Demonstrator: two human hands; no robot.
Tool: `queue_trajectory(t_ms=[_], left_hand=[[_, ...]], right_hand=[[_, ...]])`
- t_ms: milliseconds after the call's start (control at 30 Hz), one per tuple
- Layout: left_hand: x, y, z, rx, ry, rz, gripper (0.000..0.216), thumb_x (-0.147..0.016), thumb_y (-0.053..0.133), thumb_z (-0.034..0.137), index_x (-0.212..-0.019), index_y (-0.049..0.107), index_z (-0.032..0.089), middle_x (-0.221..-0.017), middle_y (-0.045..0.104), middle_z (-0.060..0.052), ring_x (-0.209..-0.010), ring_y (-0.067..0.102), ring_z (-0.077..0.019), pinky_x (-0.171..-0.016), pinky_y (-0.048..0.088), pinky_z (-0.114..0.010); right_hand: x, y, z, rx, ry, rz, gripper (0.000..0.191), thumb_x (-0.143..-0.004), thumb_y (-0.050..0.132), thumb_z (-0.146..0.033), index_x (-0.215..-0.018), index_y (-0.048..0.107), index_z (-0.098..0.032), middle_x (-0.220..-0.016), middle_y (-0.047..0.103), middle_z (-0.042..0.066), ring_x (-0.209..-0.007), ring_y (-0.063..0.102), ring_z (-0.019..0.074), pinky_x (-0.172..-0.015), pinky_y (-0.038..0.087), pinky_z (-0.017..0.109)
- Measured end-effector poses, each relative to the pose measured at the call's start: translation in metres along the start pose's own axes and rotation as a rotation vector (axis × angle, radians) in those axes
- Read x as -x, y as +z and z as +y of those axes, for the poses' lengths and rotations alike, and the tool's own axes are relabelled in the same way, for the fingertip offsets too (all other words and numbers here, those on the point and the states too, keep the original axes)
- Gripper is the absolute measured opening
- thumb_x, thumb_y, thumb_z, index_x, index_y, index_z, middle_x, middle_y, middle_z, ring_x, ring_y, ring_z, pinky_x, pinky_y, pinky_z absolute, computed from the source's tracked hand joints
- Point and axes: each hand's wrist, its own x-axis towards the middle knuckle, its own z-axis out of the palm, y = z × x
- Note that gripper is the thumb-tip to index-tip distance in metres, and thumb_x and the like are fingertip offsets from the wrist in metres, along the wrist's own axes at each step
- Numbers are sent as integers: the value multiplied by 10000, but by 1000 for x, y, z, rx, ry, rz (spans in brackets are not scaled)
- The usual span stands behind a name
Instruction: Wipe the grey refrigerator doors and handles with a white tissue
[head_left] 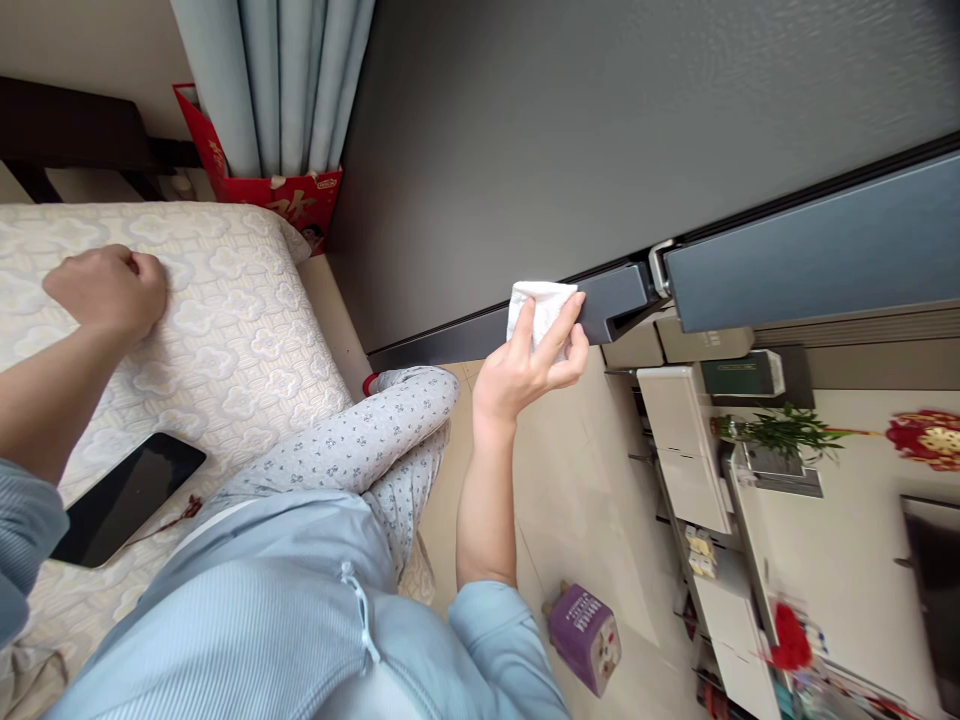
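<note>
Your right hand (pixel 529 360) clamps its fingers on a white cloth (pixel 540 305) against the dark door frame (pixel 600 295), while your left hand (pixel 109 290) rests fisted on the mattress (pixel 240 330).

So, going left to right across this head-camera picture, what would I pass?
The left hand closed on the cream quilted mattress → red paper bag → white folded cloth held in the right hand → green leafy plant → red round wall ornament.
</note>
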Motion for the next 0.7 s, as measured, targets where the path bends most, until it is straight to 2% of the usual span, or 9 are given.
queue_trajectory(t_ms=[67,133,200,267,333,433,533,600,700], left_hand=[[-1,2,-1,8,1,8,449,-931,347,331,-1043,713,96,-964,663,-184,-929,615,-299,-804,413,-426],[-1,2,-1,19,0,20,410,-944,366,342,-997,694,101,-890,625,-147,-915,601,-274,-761,364,-391],[1,1,-1,34,4,30,386,-975,388,375,-921,651,97,-763,507,-90,-927,590,-266,-716,272,-361],[5,-2,0,54,47,25,469,-1050,353,400,-827,569,48,-703,329,-30,-1020,576,-278,-729,133,-362],[11,-6,1,78,80,-11,606,-1121,237,425,-710,425,21,-710,185,18,-1156,530,-336,-737,7,-442],[17,-11,3,135,21,-186,682,-1140,41,494,-626,182,68,-728,42,52,-1249,477,-421,-675,-44,-530],[19,-13,5,193,-46,-350,657,-1122,-59,516,-652,69,76,-753,-41,66,-1145,561,-370,-634,-23,-560],[20,-15,6,201,-42,-358,655,-1122,-59,519,-657,65,75,-758,-58,68,-1058,597,-314,-623,-8,-568],[22,-20,8,125,15,-251,665,-1125,-31,530,-647,93,85,-742,-45,72,-1060,590,-312,-620,-2,-577]], right_hand=[[5,1,0,-18,20,-60,495,-1106,315,-211,-1169,803,-265,-1424,634,125,-1322,567,251,-1051,521,452],[8,4,1,-40,36,-25,507,-1107,306,-215,-1149,810,-247,-1411,637,138,-1309,576,246,-1050,530,435],[6,7,5,-50,36,134,486,-1098,332,-202,-1092,818,-215,-1379,646,153,-1264,598,240,-1023,547,411],[-3,9,13,-53,10,310,436,-1083,377,-187,-1065,812,-195,-1349,650,159,-1219,614,240,-995,558,404],[-16,10,22,-48,-26,390,415,-1080,383,-186,-1096,798,-194,-1352,639,157,-1209,611,244,-996,556,417],[-36,7,32,-36,-50,396,466,-1090,317,-187,-1159,777,-211,-1387,619,146,-1236,589,246,-1029,539,443],[-44,2,33,-37,-89,376,458,-1078,326,-157,-1225,758,-203,-1382,636,144,-1221,584,240,-1031,534,422],[-41,0,29,-25,-131,338,422,-1058,376,-126,-1235,756,-180,-1345,672,133,-1156,600,227,-998,545,375],[-26,0,22,14,-173,268,401,-1039,421,-108,-1200,776,-203,-1317,711,68,-1056,623,206,-902,550,320]])
